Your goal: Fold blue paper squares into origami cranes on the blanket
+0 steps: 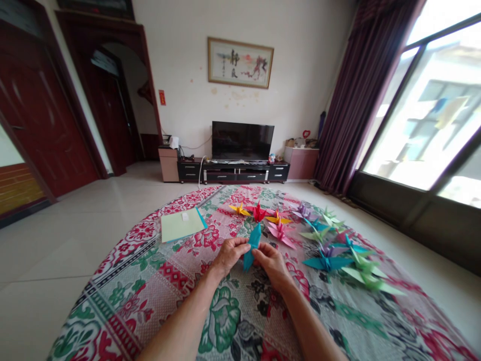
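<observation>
Between my two hands a folded blue paper [254,239] is held upright above the patterned cloth, long and narrow with pointed ends. My left hand [230,254] pinches its left side between thumb and fingers. On the right side, my right hand [271,260] grips it the same way, fingers closed. Just beyond it stand finished paper cranes: a red crane [258,212], a pink crane [281,232] and yellow ones [239,209]. To the right lies a group of several more, among them a blue crane [328,261] and a green crane [368,277].
A round table with a floral cloth [176,301] fills the foreground. Light green paper sheets [180,225], with blue beneath and a small white piece [185,216] on top, lie at the left. A television [242,141] stands on a low cabinet [235,173] against the far wall.
</observation>
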A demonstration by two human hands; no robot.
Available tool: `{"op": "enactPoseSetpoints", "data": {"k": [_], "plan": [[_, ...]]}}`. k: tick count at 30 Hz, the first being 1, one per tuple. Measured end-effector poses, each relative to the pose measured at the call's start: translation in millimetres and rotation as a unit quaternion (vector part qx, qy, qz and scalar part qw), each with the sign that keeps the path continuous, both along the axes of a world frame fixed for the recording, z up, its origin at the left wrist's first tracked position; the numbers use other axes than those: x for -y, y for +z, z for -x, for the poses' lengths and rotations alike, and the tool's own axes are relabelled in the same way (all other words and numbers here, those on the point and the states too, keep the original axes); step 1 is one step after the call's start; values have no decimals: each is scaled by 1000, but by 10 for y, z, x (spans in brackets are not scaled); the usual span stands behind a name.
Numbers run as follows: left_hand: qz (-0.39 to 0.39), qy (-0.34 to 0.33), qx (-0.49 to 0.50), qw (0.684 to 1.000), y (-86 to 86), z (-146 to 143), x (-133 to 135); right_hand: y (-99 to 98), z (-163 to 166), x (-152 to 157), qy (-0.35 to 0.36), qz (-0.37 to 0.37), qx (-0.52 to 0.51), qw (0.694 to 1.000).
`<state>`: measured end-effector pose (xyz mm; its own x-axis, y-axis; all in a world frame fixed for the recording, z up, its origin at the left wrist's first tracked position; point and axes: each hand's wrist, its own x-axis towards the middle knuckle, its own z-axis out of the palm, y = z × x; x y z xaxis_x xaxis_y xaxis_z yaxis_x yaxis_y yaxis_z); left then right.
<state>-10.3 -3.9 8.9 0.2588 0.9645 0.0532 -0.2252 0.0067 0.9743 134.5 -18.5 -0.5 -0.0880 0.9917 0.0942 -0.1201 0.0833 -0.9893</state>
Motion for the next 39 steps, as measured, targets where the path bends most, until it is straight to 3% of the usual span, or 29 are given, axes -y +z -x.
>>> {"op": "enactPoseSetpoints", "data": {"k": [9, 21, 28, 39], "plan": [[11, 34, -33, 999, -71, -17, -36, 35, 62, 39, -29, -30, 8, 999], [38, 63, -28, 997, -7, -34, 5, 103, 32, 90, -26, -33, 54, 998], [56, -10, 16, 998, -44, 25, -15, 45, 24, 60, -29, -28, 35, 999], [9, 15, -32, 999, -69, -7, -14, 74, 45, 46, -19, -46, 94, 994]]}}
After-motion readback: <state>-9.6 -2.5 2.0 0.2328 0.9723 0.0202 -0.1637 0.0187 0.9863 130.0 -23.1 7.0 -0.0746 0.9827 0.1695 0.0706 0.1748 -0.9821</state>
